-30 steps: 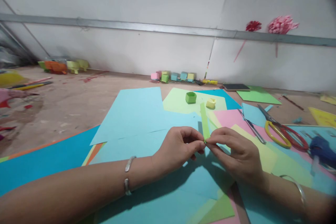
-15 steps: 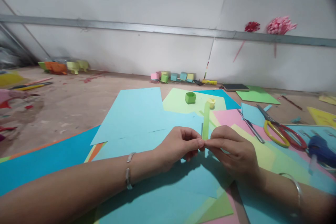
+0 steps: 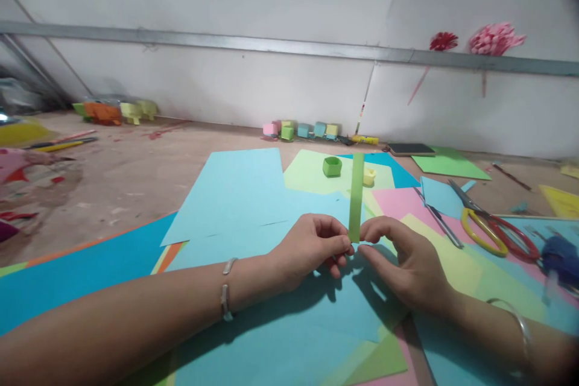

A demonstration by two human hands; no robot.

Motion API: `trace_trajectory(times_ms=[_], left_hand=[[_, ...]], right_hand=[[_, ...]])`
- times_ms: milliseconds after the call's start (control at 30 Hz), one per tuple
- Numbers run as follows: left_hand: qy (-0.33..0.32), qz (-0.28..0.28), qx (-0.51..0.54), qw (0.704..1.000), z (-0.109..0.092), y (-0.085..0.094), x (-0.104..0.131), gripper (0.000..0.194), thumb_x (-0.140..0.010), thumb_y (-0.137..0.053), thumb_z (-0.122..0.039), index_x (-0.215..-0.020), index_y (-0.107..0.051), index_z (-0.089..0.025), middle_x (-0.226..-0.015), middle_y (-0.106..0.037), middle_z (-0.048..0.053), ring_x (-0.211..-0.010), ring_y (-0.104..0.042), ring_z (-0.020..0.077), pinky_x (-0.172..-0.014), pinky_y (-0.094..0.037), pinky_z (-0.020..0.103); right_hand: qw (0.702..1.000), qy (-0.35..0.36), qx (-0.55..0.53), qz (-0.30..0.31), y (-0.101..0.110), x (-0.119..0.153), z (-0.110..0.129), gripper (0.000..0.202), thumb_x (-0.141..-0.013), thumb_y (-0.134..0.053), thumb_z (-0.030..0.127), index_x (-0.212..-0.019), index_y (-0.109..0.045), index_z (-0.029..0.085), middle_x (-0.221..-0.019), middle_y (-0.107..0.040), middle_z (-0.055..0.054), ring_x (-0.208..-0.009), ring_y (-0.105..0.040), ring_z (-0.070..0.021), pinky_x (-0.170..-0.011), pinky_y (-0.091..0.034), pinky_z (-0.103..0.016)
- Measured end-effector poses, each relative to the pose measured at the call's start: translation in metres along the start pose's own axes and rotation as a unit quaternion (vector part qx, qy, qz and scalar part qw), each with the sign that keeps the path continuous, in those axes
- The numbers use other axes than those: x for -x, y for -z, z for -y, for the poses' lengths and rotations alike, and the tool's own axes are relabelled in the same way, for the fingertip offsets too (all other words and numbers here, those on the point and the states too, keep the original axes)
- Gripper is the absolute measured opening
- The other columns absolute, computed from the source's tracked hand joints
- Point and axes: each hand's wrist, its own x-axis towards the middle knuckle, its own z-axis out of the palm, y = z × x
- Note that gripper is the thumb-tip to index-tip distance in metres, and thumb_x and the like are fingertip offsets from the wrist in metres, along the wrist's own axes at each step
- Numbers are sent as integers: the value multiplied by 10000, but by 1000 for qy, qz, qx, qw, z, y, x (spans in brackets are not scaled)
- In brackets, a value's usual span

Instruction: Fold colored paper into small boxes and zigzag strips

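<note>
White wall panels (image 3: 190, 84) crossed by a metal rail (image 3: 271, 45) rise behind a brown table (image 3: 122, 175) spread with coloured paper. Low over the light-blue sheets (image 3: 235, 187), a green paper strip (image 3: 356, 199) stands nearly upright between the two hands. The left hand (image 3: 310, 253) pinches its lower end between thumb and fingers. The right hand (image 3: 407, 265) is partly open, thumb and forefinger slightly parted at the strip's right edge; whether they touch it, I cannot tell. Beyond, a faceted green paper ring (image 3: 332, 167) and a small yellow paper ring (image 3: 370, 178) sit on a pale green sheet (image 3: 304, 170), the yellow one just right of the strip in view. To the right lie a slim craft knife (image 3: 438, 217), scissors (image 3: 482, 234) with one yellow and one red handle, and a blurred dark-blue tool (image 3: 561, 259). Small paper blocks (image 3: 304, 130) line the wall's foot.
</note>
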Motion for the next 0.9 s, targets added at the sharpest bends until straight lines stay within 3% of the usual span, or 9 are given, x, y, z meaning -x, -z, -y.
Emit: trace_trajectory(times_ms=[133, 233, 467, 700, 900], left_hand=[[3, -11, -51, 999, -3, -3, 2, 90, -733, -673, -132, -683, -600, -118, -529, -574, -11, -450, -557, 95, -445, -489, 217], [-5, -17, -105, 994, -3, -4, 3, 67, -776, -621, -92, -712, -615, -112, -504, -573, -19, -416, -553, 85, -429, -445, 190], [-38, -26, -160, 986, 1, -5, 3, 92, -742, -598, -46, -722, -662, -108, -536, -598, -19, -465, -562, 86, -460, -447, 191], [14, -50, -113, 992, -7, -9, 3, 166, -757, -587, -29, -618, -633, -107, -468, -590, -9, -427, -549, 84, -445, -435, 185], [-7, -38, -140, 989, -4, -6, 4, 184, -742, -564, 12, -638, -669, -99, -489, -614, 1, -453, -558, 79, -463, -429, 173]], right_hand=[[995, -92, -33, 19, -2, 2, 1, 24, -843, -600, 202, -867, -598, 202, -785, -645, -16, -674, -615, -141, -605, -522, -274], [991, -117, -34, 52, -3, 1, 3, 49, -845, -586, 226, -826, -618, 194, -743, -639, -17, -657, -606, -149, -603, -510, -285], [988, -138, -43, 48, -4, 1, 2, 81, -833, -558, 226, -807, -625, 188, -746, -633, -29, -672, -620, -168, -619, -514, -305], [993, -102, -2, 61, -3, 1, 1, 80, -830, -568, 194, -767, -618, 196, -705, -633, -2, -633, -601, -138, -602, -501, -269], [994, -99, -12, 52, -2, 0, 4, 51, -810, -606, 189, -771, -636, 204, -683, -656, 14, -610, -600, -121, -593, -491, -242]])
